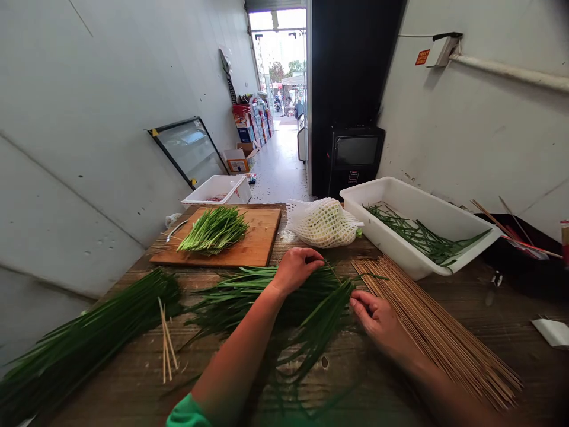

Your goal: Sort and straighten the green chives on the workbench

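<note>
My left hand (297, 268) rests with curled fingers on top of a loose pile of green chives (249, 296) in the middle of the wooden table (466, 290). Whether those fingers grip any stalks is hidden. My right hand (377, 317) lies at the right end of that pile, fingers bent and pressed on the chive tips, right beside a big fan of bamboo skewers (435, 332). A long bundle of chives (84, 341) stretches along the table's left edge. A few loose skewers (167, 344) lie between the two heaps.
A cutting board (260, 240) with trimmed chives (214, 230) and a knife sits at the back left. Behind it stands a small white tub (217, 188). A white mesh bag (322, 222) and a white tray (444, 219) holding chives are at the back right. A dark tray (524, 249) is far right.
</note>
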`<state>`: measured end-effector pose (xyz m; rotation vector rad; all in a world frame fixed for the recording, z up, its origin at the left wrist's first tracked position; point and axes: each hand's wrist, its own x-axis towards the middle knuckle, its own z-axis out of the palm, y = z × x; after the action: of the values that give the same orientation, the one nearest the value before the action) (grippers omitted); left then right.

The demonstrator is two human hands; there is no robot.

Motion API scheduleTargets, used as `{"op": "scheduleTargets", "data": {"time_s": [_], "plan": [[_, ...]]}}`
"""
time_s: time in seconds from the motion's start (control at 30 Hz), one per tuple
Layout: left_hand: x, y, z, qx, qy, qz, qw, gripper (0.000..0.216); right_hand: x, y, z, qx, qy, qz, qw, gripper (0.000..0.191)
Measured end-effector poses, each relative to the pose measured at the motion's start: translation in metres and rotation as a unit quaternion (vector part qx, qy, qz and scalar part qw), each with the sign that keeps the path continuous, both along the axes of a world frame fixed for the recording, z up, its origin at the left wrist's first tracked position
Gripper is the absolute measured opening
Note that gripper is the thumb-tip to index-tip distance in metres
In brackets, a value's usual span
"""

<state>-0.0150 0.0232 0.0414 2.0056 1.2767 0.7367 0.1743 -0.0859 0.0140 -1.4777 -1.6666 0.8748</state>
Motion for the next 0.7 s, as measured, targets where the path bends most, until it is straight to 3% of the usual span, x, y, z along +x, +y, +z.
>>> {"op": "scheduleTargets", "data": {"time_s": [0.2, 0.4, 0.7], "plan": [[-0.004, 0.004, -0.004, -0.028, -0.049, 0.033, 0.998, 0.026, 0.001, 0.000, -0.001, 0.003, -0.008, -0.005, 1.000, 0.032], [-0.006, 0.008, -0.008, -0.094, -0.037, -0.002, 0.995, 0.030, 0.001, 0.001, -0.002, 0.006, -0.018, -0.005, 1.000, 0.036], [-0.003, 0.008, -0.016, -0.090, -0.102, 0.013, 0.991, 0.023, 0.000, 0.000, -0.001, -0.001, -0.008, 0.002, 1.000, 0.033]]}}
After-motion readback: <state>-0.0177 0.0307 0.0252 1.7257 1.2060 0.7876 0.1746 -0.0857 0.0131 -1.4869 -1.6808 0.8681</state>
